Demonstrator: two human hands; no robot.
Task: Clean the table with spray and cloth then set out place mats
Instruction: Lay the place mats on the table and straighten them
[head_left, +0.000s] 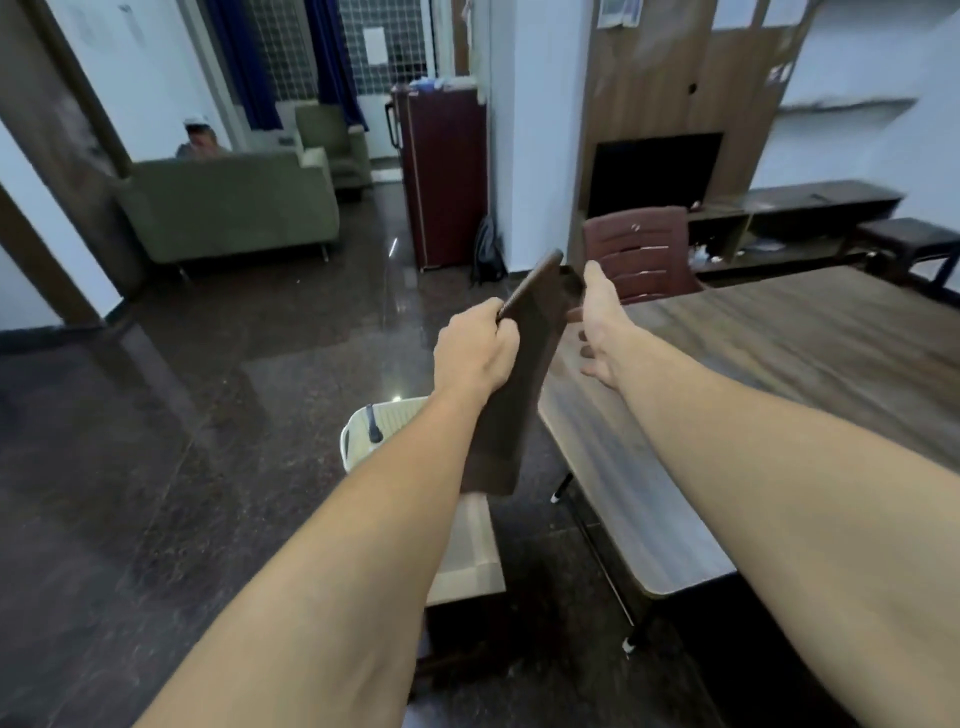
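Looking past both bare forearms, I first see a beige chair (467, 551) below them, its seat partly covered by my left arm and by the hanging place mat (519, 395). The left hand (475, 353) grips that dark brown mat at its near edge, with the fingers (500, 332) curled tight round it. The mat is in the air, turned almost edge-on to me, its lower end hanging just off the corner of the wooden surface (779, 353). I cannot tell whether it is one mat or several held together.

The right hand (602, 327) is above the surface's near end, just beside the mat's upper corner, holding nothing. Its fingers (592, 370) are straight and spread and its thumb points up. The view is too blurred to show whether the thumb touches the mat.

Beyond the surface is a maroon chair (639, 254), partly hidden behind the hands. Farther off are a dark television (654, 169), a maroon refrigerator (447, 176) and a green sofa (234, 208) with a seated person (200, 139) behind it.
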